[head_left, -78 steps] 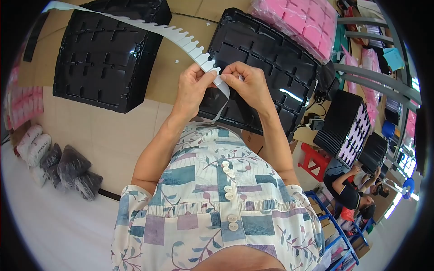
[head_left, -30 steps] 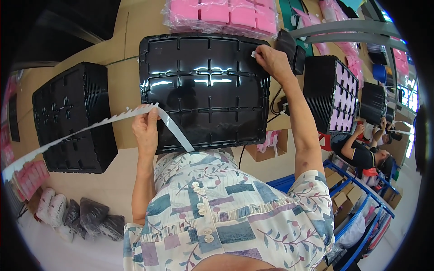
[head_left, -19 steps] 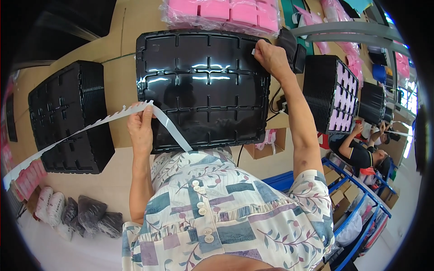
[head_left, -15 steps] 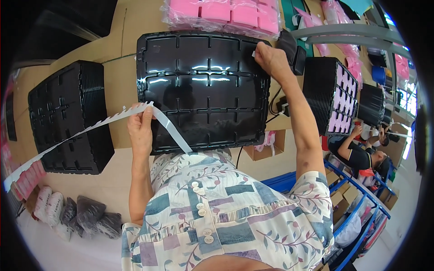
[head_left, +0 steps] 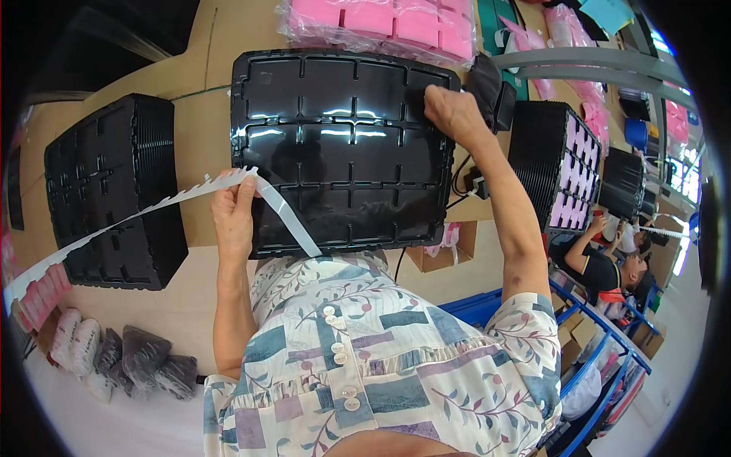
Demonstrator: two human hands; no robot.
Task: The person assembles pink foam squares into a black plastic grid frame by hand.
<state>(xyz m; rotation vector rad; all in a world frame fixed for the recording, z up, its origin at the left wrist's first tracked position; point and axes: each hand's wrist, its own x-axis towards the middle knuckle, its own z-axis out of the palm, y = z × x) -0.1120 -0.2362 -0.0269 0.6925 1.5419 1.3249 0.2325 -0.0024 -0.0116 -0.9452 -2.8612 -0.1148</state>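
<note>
A black plastic tray with ribbed compartments lies face down before me, its near edge at my waist. My left hand is closed, pinching a long white strip with a jagged, toothed edge between thumb and fingers. One end of it trails off to the far left; the other hangs over the tray towards my shirt. At the tray's upper right corner, my right hand has its fingers curled and pressed down against the surface. Whatever lies under those fingertips is hidden.
To the left stands a stack of black trays; another stack with pink inserts is at right. Pink foam in clear plastic lies beyond the tray. A metal rail crosses the upper right. A co-worker sits far right.
My right hand has come down slightly onto the tray's corner. The small white piece seen at its fingertips before no longer shows. My left hand stays nearly still with the strip.
</note>
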